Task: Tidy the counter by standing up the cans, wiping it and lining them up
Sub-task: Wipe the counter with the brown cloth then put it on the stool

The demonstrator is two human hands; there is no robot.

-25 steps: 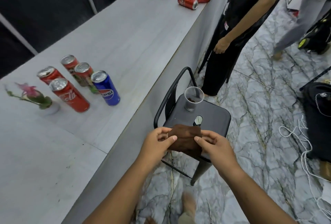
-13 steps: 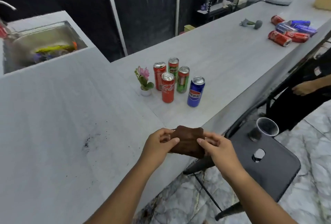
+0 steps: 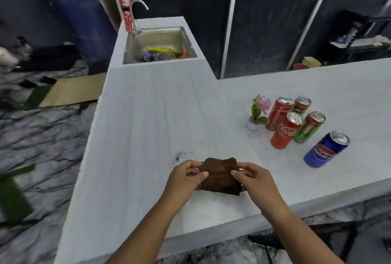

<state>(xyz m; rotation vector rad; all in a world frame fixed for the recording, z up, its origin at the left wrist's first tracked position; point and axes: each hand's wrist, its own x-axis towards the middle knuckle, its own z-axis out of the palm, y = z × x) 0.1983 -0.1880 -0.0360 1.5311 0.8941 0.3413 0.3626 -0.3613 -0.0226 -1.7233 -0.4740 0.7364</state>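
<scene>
Over the near part of the counter [image 3: 148, 115], at about 6 o'clock in the head view, a folded brown cloth [image 3: 220, 179] is held between both hands: the left hand [image 3: 186, 177] is pinched on its left edge and the right hand [image 3: 251, 179] on its right edge, thumbs on top. The wiping step is judged to be in hand, since the five cans [image 3: 296, 124] at 3 o'clock are already upright in a loose cluster, not yet lined up. A scatter of dark specks [image 3: 179, 156] lies just beyond the cloth at 12 o'clock from it, with a few more crumbs nearer the edge. What is called for next is probably that the cloth be pressed flat and swept across those specks. The cloth looks soft, thick and matte; the counter is pale, smooth and faintly streaked; the cans are glossy cylinders with bright metal tops. A small potted flower [image 3: 257, 113] stands just beside the cans.
</scene>
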